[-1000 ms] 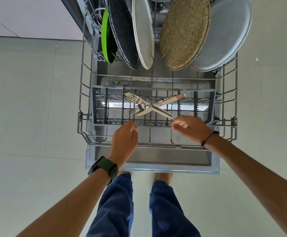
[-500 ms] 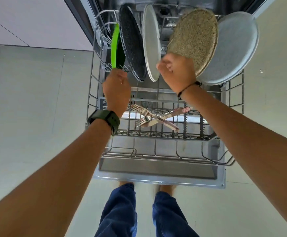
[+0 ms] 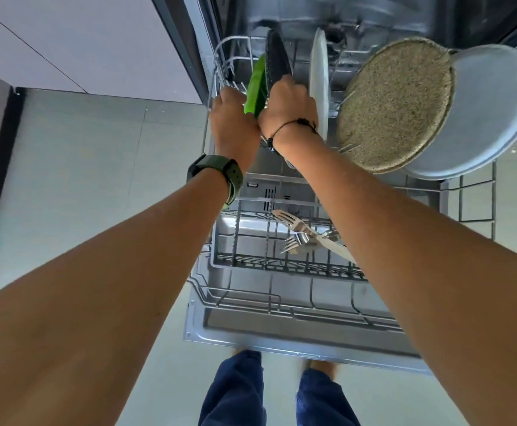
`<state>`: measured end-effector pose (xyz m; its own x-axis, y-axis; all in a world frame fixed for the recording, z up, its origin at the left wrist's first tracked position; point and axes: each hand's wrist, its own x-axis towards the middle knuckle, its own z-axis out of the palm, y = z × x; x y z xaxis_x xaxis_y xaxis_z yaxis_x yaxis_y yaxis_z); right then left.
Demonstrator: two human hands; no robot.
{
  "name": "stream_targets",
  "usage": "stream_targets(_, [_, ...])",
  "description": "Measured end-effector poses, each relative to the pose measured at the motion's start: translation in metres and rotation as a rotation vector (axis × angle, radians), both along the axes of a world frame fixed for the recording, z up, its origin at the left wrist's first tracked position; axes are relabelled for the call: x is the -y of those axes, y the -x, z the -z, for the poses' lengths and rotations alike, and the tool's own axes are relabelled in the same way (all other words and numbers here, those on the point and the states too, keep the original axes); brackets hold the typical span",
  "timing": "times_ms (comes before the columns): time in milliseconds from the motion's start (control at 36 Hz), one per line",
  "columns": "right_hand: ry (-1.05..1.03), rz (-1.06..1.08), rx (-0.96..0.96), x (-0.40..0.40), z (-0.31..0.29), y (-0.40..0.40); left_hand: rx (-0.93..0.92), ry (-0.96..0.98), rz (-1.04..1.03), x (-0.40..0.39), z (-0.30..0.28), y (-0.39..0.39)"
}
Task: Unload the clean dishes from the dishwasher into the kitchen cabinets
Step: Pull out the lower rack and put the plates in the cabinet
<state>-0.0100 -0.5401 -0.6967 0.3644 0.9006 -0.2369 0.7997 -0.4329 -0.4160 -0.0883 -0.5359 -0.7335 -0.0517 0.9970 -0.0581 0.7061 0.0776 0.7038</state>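
Observation:
The pulled-out lower rack (image 3: 269, 302) of the dishwasher holds several upright plates. My left hand (image 3: 232, 118) curls round the near rim of the green plate (image 3: 257, 84) at the rack's far left. Right beside it, my right hand (image 3: 288, 106) grips the near edge of the black speckled plate (image 3: 277, 61). The two hands touch each other. Further right stand a white plate (image 3: 318, 81), a tan speckled plate (image 3: 395, 106) and a grey plate (image 3: 491, 118).
A grey cutlery basket (image 3: 251, 259) at the rack's front holds forks (image 3: 297, 238) and a knife. The open dishwasher door (image 3: 282, 339) lies flat in front of my feet. Pale cabinet fronts are to the left, tiled floor on both sides.
Both hands rose from the rack's front to the plates. My right hand swung left from the tan plate to the black one; my left hand closed on the green plate.

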Motion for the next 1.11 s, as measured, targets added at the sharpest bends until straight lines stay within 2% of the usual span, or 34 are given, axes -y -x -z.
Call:
stream_targets(250, [0.079, -0.002, 0.018, -0.005, 0.019, -0.004, -0.069, 0.049, 0.07, -0.02, 0.01, -0.001])
stream_targets(389, [0.027, -0.002, 0.035, 0.001, 0.023, -0.002, -0.14, 0.05, 0.127, -0.028, 0.016, -0.006])
stream_targets(528, [-0.034, -0.053, 0.095, 0.019, 0.023, -0.005, -0.164, 0.164, 0.156, -0.033, 0.016, -0.015])
stream_targets(639, [-0.098, -0.08, 0.106, 0.033, 0.021, -0.006, -0.296, 0.239, 0.194, -0.036, 0.013, -0.018])
stream_targets(722, [-0.153, -0.098, 0.094, 0.044, 0.019, -0.007, -0.358, 0.21, 0.218, -0.034, 0.008, -0.016])
stream_targets(861, [-0.267, -0.105, 0.086, 0.058, 0.01, -0.008, -0.342, 0.109, 0.252, -0.03, -0.012, -0.007])
stream_targets(1000, [-0.448, -0.072, 0.07, 0.068, -0.003, -0.006, -0.239, 0.054, 0.277, -0.019, -0.033, 0.021])
stream_targets(1056, [-0.552, -0.076, 0.08, 0.072, -0.009, -0.005, -0.173, -0.009, 0.28, -0.014, -0.045, 0.034])
stream_targets(1111, [-0.616, -0.13, 0.127, 0.076, -0.014, -0.004, -0.053, 0.006, 0.22, -0.009, -0.059, 0.047])
